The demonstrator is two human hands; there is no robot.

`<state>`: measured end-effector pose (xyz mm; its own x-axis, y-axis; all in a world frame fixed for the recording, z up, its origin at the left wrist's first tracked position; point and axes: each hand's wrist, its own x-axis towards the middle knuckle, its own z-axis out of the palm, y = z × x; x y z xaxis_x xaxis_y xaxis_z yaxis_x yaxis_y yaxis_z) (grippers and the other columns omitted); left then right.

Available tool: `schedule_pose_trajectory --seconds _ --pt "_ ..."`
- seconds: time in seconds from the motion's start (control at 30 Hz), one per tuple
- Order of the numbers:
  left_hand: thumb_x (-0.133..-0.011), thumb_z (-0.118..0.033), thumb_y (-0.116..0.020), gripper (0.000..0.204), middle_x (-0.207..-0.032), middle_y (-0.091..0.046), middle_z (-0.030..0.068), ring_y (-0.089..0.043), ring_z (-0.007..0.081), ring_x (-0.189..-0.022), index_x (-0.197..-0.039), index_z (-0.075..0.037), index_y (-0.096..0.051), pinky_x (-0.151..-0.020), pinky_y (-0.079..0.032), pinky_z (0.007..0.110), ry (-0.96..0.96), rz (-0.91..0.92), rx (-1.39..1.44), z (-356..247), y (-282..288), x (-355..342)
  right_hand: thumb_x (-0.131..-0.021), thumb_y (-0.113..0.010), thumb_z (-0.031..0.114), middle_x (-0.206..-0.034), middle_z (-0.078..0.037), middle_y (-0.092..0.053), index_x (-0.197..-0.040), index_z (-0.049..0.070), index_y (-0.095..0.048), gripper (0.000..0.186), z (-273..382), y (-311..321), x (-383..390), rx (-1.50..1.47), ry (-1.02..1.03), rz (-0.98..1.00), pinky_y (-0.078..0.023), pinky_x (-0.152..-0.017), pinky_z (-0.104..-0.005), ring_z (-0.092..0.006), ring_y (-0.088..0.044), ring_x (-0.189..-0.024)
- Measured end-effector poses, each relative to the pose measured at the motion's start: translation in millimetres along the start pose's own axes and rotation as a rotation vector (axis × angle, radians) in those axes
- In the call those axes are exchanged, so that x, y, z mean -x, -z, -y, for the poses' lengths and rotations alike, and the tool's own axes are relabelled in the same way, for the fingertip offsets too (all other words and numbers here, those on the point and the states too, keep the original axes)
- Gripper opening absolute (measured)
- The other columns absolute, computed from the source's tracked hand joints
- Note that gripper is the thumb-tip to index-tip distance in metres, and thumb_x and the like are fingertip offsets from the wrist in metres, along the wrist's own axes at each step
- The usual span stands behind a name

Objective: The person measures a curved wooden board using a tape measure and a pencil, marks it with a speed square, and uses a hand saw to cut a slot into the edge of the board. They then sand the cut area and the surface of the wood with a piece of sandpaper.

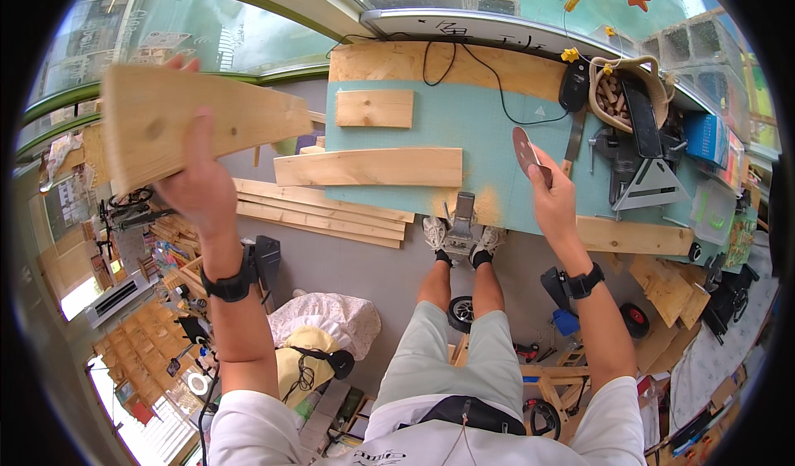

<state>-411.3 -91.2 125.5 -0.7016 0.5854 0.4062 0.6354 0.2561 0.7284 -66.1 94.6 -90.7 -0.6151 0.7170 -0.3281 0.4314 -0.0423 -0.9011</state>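
My left hand (199, 189) is raised at the left and grips a pale wooden board (224, 114). The thumb lies on the board's face, and fingertips show past its far edge. In my right hand (553, 201), over the bench, is a thin reddish-brown sanding disc (524, 147), seen at a slant and pinched at its near end. Under it spreads the blue-green worktop (497, 110). A long board (373, 167) lies along the worktop's left part, partly past its edge. Farther back is a short wooden piece (374, 108).
Sawdust surrounds a grey clamp or vise (464, 209) at the bench's near edge. At the right stand a basket of wooden pegs (662, 93), a metal triangular square (654, 189) and a black mouse-shaped device (573, 85) with a cable. Several planks (323, 218) lie left of my feet.
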Motion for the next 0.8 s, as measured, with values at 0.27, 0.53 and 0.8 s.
schedule_pose_trajectory --seconds 0.27,0.53,0.8 --pt "-0.096 -0.004 -0.051 0.052 -0.147 -0.05 0.0249 -0.046 0.039 -0.141 -0.145 0.009 -0.041 -0.122 -0.033 0.055 0.659 -0.373 1.016 130.9 75.6 12.5 -0.108 -0.056 0.018 -0.13 -0.008 -0.066 -0.144 -0.004 -0.054 0.042 -10.8 -12.7 -7.0 -0.295 -0.063 -0.084 -0.047 -0.101 -0.0295 -0.0142 -0.06 -0.114" --pt "-0.101 -0.015 -0.048 0.053 -0.15 -0.047 0.0275 -0.043 0.0396 -0.143 -0.148 0.008 -0.039 -0.123 -0.031 0.058 0.935 -0.356 1.307 223.7 20.1 115.4 -0.107 -0.057 0.02 -0.123 -0.006 -0.067 -0.139 -0.001 -0.056 0.038 4.4 -28.6 -9.9 -0.72 -0.364 -0.014 -0.049 -0.096 -0.0303 -0.011 -0.06 -0.106" --pt "-0.092 -0.037 -0.048 0.055 -0.121 -0.058 0.0185 -0.058 0.0351 -0.117 -0.134 -0.001 -0.048 -0.104 -0.046 0.062 1.46 -0.413 0.85 234.9 -7.6 146.3 -0.108 -0.055 0.02 -0.123 -0.004 -0.066 -0.141 -0.002 -0.056 0.039 -5.5 -29.6 4.6 -0.501 -0.267 0.098 -0.045 -0.102 -0.0286 -0.0115 -0.059 -0.109"
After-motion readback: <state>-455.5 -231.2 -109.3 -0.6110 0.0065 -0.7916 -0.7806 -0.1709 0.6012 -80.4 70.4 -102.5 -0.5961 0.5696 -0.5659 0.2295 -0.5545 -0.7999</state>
